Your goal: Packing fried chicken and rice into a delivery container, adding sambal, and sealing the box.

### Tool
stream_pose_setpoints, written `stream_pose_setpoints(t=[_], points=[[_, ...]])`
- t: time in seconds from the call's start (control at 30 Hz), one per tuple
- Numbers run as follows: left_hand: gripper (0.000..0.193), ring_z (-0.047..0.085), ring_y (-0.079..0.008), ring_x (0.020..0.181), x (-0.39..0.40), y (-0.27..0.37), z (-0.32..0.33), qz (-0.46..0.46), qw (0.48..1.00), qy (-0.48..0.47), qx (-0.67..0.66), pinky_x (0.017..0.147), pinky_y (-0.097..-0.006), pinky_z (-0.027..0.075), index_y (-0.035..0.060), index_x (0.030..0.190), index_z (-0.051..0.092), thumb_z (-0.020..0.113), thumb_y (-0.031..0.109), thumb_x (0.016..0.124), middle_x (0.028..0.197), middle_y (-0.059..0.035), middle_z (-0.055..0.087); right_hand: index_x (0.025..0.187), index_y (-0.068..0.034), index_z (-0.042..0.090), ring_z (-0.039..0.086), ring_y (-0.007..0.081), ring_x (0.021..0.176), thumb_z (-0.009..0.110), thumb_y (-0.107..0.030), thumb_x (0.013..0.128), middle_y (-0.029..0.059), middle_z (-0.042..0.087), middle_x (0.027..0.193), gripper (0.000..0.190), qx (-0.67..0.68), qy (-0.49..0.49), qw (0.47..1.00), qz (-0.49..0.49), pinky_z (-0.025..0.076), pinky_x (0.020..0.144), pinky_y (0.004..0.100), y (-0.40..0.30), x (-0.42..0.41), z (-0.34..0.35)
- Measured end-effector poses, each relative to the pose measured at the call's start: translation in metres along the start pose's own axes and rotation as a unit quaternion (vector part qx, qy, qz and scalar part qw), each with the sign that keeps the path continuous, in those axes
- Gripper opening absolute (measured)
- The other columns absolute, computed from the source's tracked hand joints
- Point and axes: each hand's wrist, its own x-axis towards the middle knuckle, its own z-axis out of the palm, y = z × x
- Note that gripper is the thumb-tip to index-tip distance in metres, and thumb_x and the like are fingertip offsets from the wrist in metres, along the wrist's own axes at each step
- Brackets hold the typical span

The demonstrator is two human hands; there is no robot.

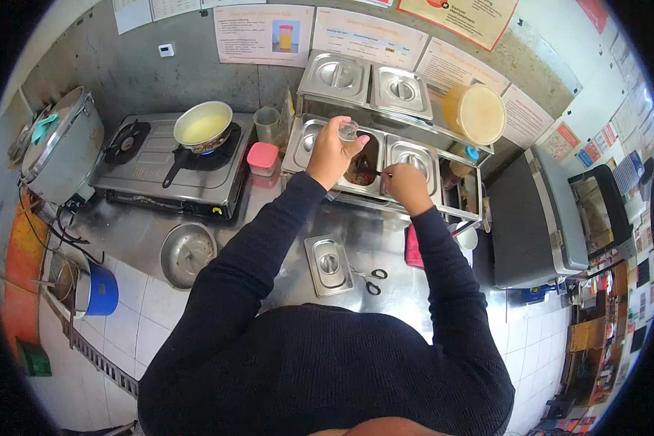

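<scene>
My left hand (335, 152) holds a small clear plastic cup (348, 131) over the left part of an uncovered steel food pan (379, 147). Dark, reddish-brown food (359, 177) lies in that pan. My right hand (409, 187) grips the dark handle of a utensil (375, 172) that reaches into the food; its far end is hard to make out. Lidded steel pans stand on both sides, a left one (307, 143) and a right one (414, 158). A loose steel pan lid (328, 264) lies on the counter below my hands, beside scissors (374, 280).
On the left, a saucepan (203, 122) with yellow liquid sits over a lit flame of the gas stove (152, 180). Near the counter's front edge lies a steel bowl (188, 255). A pink-lidded container (262, 158) stands beside the stove, a pink cloth (413, 248) near my right forearm.
</scene>
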Motion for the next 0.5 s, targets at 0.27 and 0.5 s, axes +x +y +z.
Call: stream_pose_setpoints(t=[0.27, 0.5], points=[[0.056, 0.055, -0.0305, 0.077, -0.018, 0.024, -0.049, 0.061, 0.996, 0.049, 0.044, 0.068, -0.0374, 0.045, 0.0001, 0.097, 0.046, 0.081, 0.033, 0.068, 0.082, -0.015, 0.053, 0.095, 0.002, 0.067, 0.062, 0.0212, 0.073, 0.067, -0.02, 0.082, 0.0122, 0.065, 0.083, 0.025, 0.448, 0.197, 0.869, -0.07, 0.048, 0.065, 0.0337, -0.106, -0.003, -0.043], [0.061, 0.054, -0.0191, 0.086, -0.04, 0.034, -0.087, 0.02, 0.999, -0.025, -0.027, 0.074, -0.032, 0.046, 0.0025, 0.115, 0.042, 0.079, 0.01, 0.067, 0.093, -0.0078, 0.052, 0.092, 0.002, 0.069, 0.055, 0.0059, 0.069, 0.067, -0.014, 0.085, 0.003, 0.065, 0.076, 0.017, 0.631, 0.054, 0.773, 0.031, 0.044, 0.064, 0.0214, -0.132, -0.003, -0.03]])
